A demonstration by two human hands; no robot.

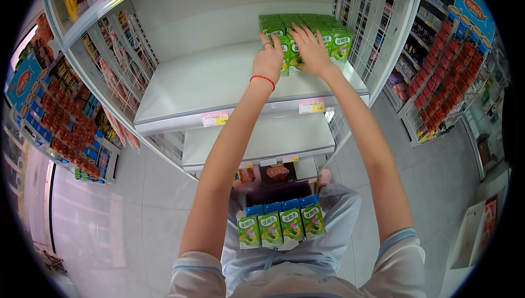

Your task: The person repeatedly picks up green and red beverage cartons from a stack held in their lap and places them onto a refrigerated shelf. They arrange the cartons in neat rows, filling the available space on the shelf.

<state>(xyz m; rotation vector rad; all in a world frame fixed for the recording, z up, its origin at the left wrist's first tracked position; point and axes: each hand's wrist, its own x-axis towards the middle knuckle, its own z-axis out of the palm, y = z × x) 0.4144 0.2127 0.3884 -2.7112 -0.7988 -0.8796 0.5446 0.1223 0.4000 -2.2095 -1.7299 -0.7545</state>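
Note:
Green drink cartons [341,45] stand in a block at the right end of a white metal shelf [197,76]. At the front left of that block, my left hand [268,58], with a red cord on the wrist and a ring, has its fingers on a carton. My right hand [313,54] reaches over the carton tops with its fingers spread and its thumb low at the front. Front cartons [294,58] are held between the two hands, partly covered by them. Over my lap, a row of matching green cartons [270,229] shows blue panels behind.
Below is a lower white shelf [262,138], with packaged goods [279,173] under it. Wire side panels [359,23] flank the shelving. Price tags [311,105] line the shelf edge. Racks of red packets stand left [69,130] and right [447,76]. A dark purple container [279,193] is near my knees.

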